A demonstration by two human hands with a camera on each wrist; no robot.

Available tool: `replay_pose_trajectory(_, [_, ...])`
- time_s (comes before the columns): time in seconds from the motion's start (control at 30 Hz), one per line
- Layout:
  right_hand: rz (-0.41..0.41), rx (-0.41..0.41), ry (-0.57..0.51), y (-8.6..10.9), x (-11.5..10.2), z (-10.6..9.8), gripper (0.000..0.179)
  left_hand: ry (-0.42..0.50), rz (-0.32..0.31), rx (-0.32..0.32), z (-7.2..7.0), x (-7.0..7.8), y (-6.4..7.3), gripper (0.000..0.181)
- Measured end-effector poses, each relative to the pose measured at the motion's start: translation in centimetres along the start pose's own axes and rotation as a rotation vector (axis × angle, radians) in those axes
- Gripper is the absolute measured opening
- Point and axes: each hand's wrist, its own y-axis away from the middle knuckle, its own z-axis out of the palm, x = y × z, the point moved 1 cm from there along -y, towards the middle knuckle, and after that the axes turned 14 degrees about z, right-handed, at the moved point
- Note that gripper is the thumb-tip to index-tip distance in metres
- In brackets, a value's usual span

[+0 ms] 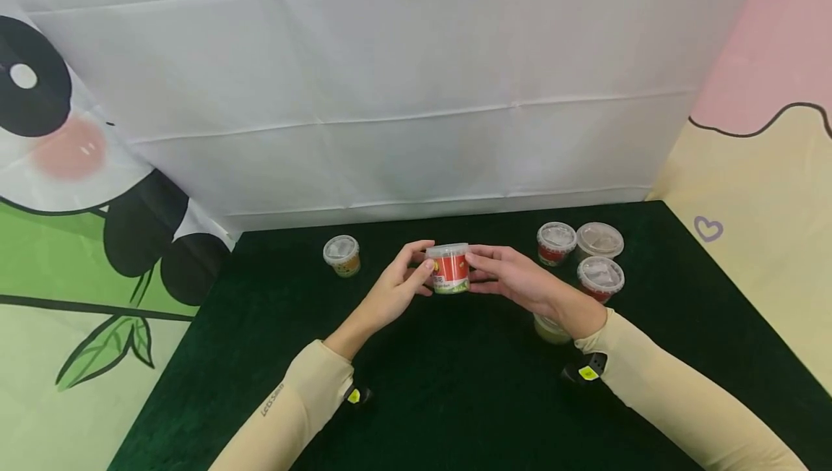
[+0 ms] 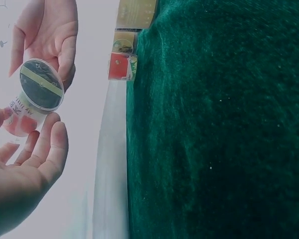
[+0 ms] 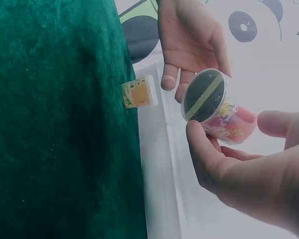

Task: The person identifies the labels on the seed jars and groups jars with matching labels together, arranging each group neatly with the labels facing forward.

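Note:
A small clear plastic tub [image 1: 451, 270] with a red label and a translucent lid is held up over the dark green cloth, upright in the head view. My left hand [image 1: 391, 289] grips its left side, thumb in front and fingers partly hidden behind. On the opposite side my right hand [image 1: 520, 279] holds it between thumb and fingers. The wrist views show the tub's round dark end [image 2: 41, 84], crossed by a yellow stripe. In the right wrist view, the right fingertips [image 3: 193, 130] rest at the rim of this end.
A lidded orange-labelled tub [image 1: 342, 257] stands at the back left. Lidded tubs, one with a red label [image 1: 556, 245] and one wider [image 1: 599, 240], group at the back right with another [image 1: 601, 276]. My right forearm partly covers a greenish tub [image 1: 549, 329]. White fabric [image 1: 416, 117] hangs behind.

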Motion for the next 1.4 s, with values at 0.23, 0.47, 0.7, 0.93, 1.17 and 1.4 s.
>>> replay_pose_trajectory(0.23, [-0.013, -0.013, 0.047, -0.3, 0.2, 0.0, 0.061, -0.001, -0.006, 0.007, 0.1, -0.1, 0.2, 0.043])
replay_pose_trajectory(0.47, [-0.019, -0.013, 0.070, -0.2, 0.2, 0.0, 0.059, -0.007, -0.005, 0.001, 0.3, 0.0, 0.2, 0.044])
replay_pose_trajectory(0.7, [-0.028, -0.018, 0.072, -0.2, 0.1, 0.3, 0.055, -0.004, -0.018, -0.010, 0.5, 0.1, 0.2, 0.043])
replay_pose_trajectory(0.93, [-0.050, -0.044, 0.058, -0.4, 0.1, 0.7, 0.056, -0.018, -0.012, -0.008, 0.7, 0.2, 0.1, 0.041])
replay_pose_trajectory(1.17, [-0.030, -0.029, 0.019, -0.8, 0.4, 0.8, 0.057, -0.019, -0.031, 0.001, 0.7, -0.2, 0.2, 0.041])
replay_pose_trajectory(1.4, [-0.035, -0.037, 0.017, -1.0, 0.4, 1.2, 0.056, -0.040, -0.015, 0.002, 0.8, 2.7, 0.1, 0.040])
